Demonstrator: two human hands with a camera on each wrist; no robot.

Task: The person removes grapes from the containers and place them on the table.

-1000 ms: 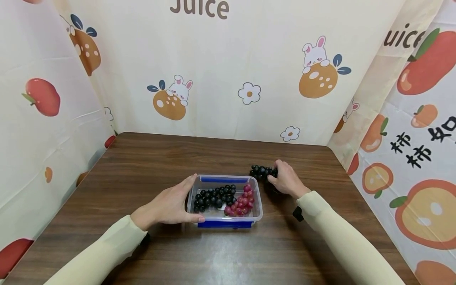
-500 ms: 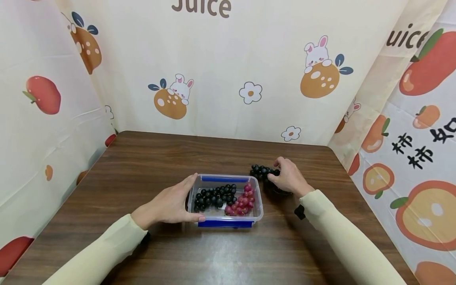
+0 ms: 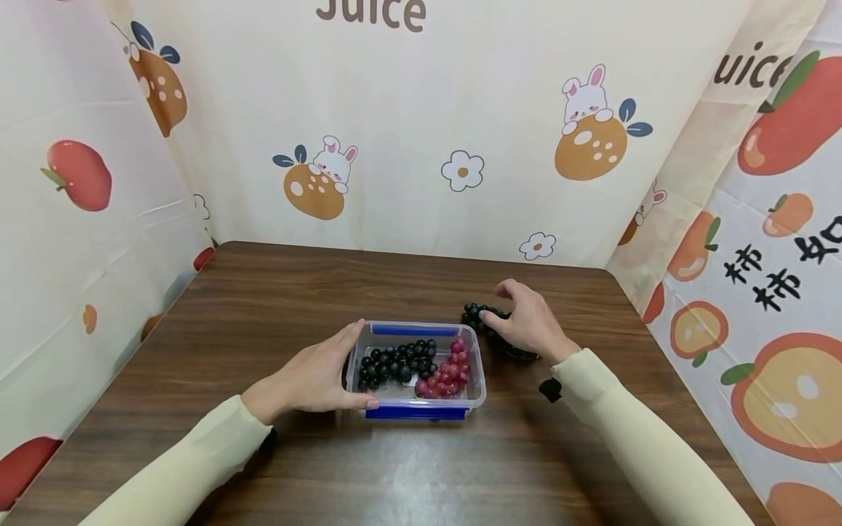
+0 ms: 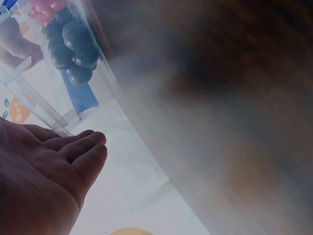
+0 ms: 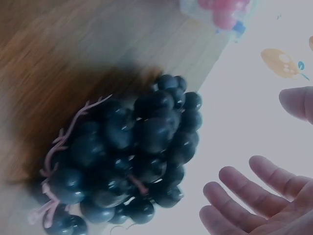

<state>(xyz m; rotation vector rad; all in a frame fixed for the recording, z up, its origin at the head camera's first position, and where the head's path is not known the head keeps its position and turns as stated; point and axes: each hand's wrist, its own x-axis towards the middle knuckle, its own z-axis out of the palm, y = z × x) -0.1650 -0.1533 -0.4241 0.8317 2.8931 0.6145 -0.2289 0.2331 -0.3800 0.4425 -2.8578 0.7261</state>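
A clear plastic box (image 3: 476,391) with blue latches stands mid-table, holding a black grape bunch (image 3: 388,365) and a red grape bunch (image 3: 447,374). My left hand (image 3: 309,376) spans the box's left end, thumb at its front corner and fingers at the back corner. In the left wrist view those fingers (image 4: 80,149) look nearly straight beside the box. More black grapes (image 3: 480,316) lie right of the box; whether they form one bunch or two I cannot tell. My right hand (image 3: 531,325) hovers over them, fingers spread, apart from the grapes in the right wrist view.
The brown wooden table (image 3: 309,292) extends around the box on all sides. Fruit-printed cloth (image 3: 395,146) hangs behind it and on both sides. A pinkish stem (image 5: 61,139) runs along the black grapes.
My right hand has loosened from the black grapes and shifted slightly left and back above them, thumb and fingers spreading. My left hand and the box have stayed put.
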